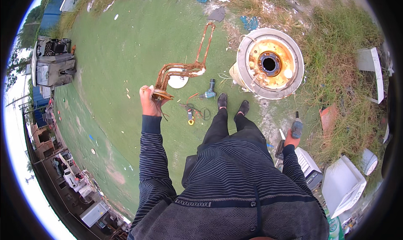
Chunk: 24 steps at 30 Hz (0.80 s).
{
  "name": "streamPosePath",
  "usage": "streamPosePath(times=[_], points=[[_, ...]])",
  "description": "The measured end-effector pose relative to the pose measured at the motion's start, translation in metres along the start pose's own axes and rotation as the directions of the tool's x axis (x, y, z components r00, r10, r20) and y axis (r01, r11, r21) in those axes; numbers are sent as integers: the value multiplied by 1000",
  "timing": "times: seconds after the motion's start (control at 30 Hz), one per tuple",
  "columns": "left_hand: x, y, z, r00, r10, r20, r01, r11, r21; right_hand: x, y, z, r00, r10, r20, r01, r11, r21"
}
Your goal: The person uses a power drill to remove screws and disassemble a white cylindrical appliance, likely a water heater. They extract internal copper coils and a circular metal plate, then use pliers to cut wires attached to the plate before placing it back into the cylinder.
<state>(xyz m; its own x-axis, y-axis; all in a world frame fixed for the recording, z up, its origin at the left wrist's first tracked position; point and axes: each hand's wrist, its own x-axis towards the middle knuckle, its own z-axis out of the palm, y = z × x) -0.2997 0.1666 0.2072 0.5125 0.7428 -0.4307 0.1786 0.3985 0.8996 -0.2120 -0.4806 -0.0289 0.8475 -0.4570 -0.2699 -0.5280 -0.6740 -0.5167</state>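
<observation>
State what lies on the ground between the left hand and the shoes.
In the head view, a teal drill and a yellow-tipped meter with leads lie between them.

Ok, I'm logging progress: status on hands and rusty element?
Left hand gripping rusty element at one end. Right hand holding power tool. Teal drill on ground near shoes.
</observation>
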Motion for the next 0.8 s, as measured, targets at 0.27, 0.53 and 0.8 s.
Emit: streamPosePath(times=[0.27, 0.53, 0.8], points=[[13, -17, -34, 990, -123, -64, 119, 991, -58, -107, 83, -34, 930, 99, 355, 39, 931, -363], [31, -11, -40, 989, -87, -116, 82, 996, -47, -121, 40, -12, 904, 245, 351, -73, 896, -438], [50, -19, -63, 997, 13, -73, -20, 996, -91, -123, 36, -5, 920, 223, 322, -88, 919, -384]])
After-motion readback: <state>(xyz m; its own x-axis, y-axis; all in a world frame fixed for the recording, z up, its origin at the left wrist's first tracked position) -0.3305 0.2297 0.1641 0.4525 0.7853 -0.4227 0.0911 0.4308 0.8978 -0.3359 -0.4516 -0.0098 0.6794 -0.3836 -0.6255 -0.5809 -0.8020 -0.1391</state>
